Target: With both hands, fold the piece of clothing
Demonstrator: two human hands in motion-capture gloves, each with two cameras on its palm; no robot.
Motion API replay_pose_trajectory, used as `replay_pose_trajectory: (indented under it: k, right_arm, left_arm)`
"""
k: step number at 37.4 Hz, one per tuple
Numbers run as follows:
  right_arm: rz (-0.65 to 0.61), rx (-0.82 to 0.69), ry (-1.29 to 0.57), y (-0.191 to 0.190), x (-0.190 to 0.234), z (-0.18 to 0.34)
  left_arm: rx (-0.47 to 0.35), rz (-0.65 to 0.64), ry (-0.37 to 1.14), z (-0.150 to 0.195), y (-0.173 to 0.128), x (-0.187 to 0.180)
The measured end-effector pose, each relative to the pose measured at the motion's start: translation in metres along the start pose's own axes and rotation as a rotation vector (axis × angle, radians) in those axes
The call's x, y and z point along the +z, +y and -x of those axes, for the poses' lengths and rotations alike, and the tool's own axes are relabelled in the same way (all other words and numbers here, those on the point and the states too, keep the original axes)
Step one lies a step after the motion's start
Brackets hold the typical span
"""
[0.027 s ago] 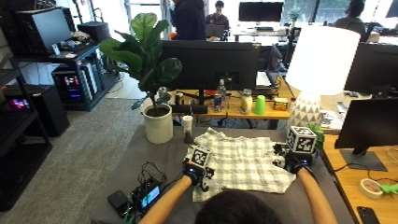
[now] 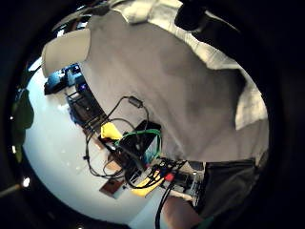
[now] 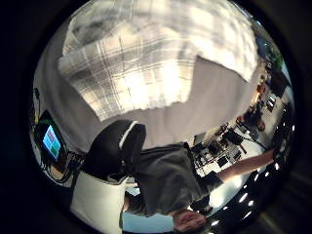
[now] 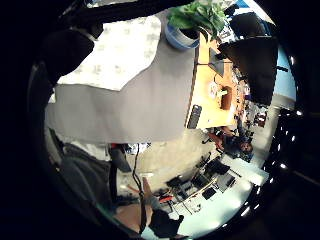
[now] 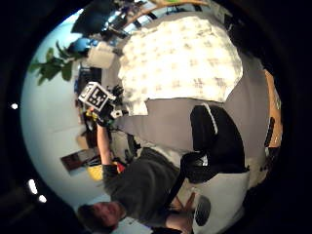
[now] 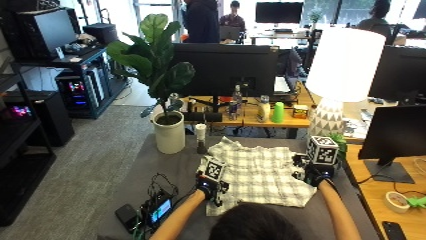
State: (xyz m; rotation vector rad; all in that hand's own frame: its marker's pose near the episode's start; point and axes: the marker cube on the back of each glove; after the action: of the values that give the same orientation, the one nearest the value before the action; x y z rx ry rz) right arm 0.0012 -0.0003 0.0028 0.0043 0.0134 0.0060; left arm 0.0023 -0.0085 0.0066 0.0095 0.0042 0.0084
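While flat, the shirt [image 6: 258, 175] lies between both hands

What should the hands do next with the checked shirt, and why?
Probably each hand should pinch its own side edge of the checked shirt and bring the sides toward the middle. The shirt lies spread flat on the grey table, not yet folded, with the left hand at one side and the right hand at the other. Whether either hand grips cloth is unclear.

- We find no readable text, label, brand, number or sign anywhere in these views.
- Screens we see are too small to read.
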Motion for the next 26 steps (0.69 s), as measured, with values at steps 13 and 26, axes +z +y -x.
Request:
replay_pose_trajectory:
  k: [13, 26]
  right_arm:
    - [0.063, -0.004, -0.006, -0.012, 0.033, -0.001]
    - [0.219, -0.07, 0.013, -0.038, 0.102, 0.005]
  left_arm:
    - [-0.043, -0.408, 0.005, 0.005, -0.055, 0.001]
    - [-0.064, -0.638, 0.075, 0.009, -0.06, -0.035]
